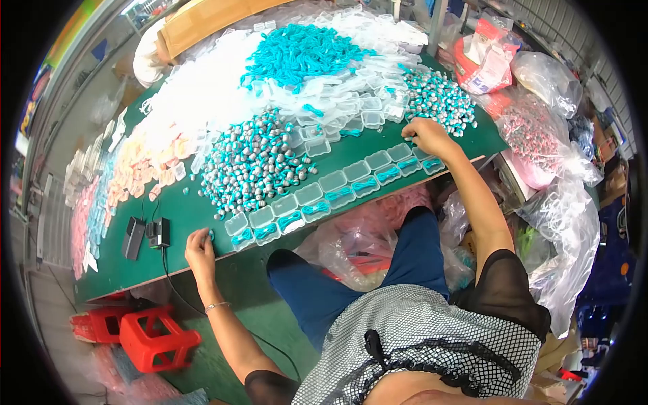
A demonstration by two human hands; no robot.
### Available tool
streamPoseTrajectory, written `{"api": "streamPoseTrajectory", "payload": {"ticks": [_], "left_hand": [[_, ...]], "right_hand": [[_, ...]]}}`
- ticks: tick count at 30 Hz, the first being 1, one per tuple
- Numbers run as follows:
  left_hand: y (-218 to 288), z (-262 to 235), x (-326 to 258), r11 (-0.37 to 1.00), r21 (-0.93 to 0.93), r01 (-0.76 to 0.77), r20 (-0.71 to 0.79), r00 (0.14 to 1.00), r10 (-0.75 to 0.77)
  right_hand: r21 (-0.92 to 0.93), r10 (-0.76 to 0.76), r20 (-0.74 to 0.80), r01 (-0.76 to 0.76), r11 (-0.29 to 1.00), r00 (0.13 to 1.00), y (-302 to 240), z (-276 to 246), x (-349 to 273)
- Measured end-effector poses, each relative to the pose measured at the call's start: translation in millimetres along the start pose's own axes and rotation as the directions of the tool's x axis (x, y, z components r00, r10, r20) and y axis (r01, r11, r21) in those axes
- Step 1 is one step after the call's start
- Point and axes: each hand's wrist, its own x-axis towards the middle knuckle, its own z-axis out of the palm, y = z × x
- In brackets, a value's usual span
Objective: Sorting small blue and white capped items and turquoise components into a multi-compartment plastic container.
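Observation:
Along the front edge of the green table runs a row of open clear plastic cases [336, 198], with coiled teal cords [338, 194] in their near halves. My left hand [200, 251] is at the table edge, left of the row, its fingers closed on a small teal piece [211, 235]. My right hand [428, 135] is above the right end of the row, fingers pinched together; what they hold is too small to make out. Next to it lies a pile of small grey-and-teal plugs [442, 101]. A larger heap of the same plugs [250, 162] sits behind the row's left half.
A big mound of clear cases [196, 88] covers the back, topped by a heap of teal cords [297, 55]. Peach-coloured pieces [138, 165] and a black device [158, 233] with a cable lie at left. Red stools [155, 337] stand below; plastic bags [550, 81] crowd the right.

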Motion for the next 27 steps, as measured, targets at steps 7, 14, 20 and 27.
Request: {"api": "streamPoseTrajectory", "payload": {"ticks": [7,14,20,27], "left_hand": [[-3.3,1.0,3.8,0.999,-0.036,0.027,0.0,1.0,-0.027],[11.4,-2.6,-0.6,0.991,-0.072,0.116,-0.008,0.993,-0.117],[44.2,-13.9,-15.3,0.756,-0.601,0.26,0.135,0.965,-0.224],[64.7,-16.1,-34.0,0.72,-0.615,0.322,0.21,0.947,-0.244]], "right_hand": [[0.038,-0.188,-0.016,0.189,0.981,0.982,15.8,4.8,6.3],[0.184,-0.128,-0.193,0.164,0.969,0.973,-3.8,-3.7,7.3],[0.865,-0.239,-0.008,0.126,0.485,0.971,-116.9,12.1,-17.5],[0.95,-0.483,0.195,-0.042,0.309,0.854,-253.0,46.5,-30.4]]}}
